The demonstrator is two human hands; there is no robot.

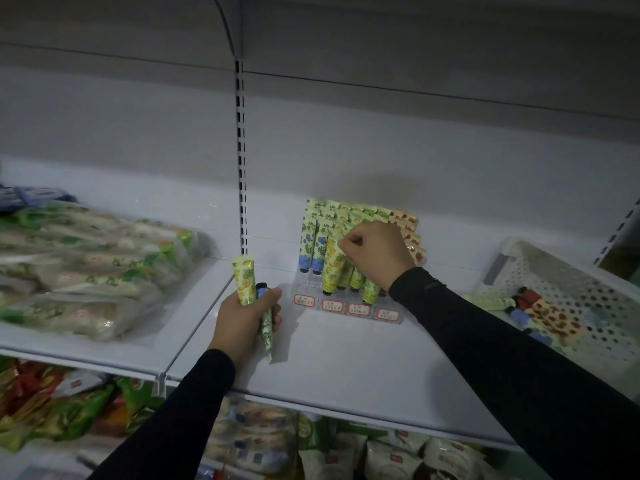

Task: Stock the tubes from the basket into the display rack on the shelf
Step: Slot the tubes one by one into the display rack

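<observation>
A: What is the person doing?

B: The right hand (375, 252) pinches a yellow tube (331, 263) with its fingers, seating it in the display rack (349, 308) toward the shelf's (363, 358) back edge. It should go in upright, cap down, in line with its row.

A: And the other hand?

B: The left hand (247, 315) grips spare tubes (244, 280) near the shelf's front edge.

A: Anything nearby?

B: The basket (568, 289), at the right end, holds more tubes. Bagged goods (86, 268) lie left, well apart. Packed neighbouring tubes look likely to tip.
</observation>
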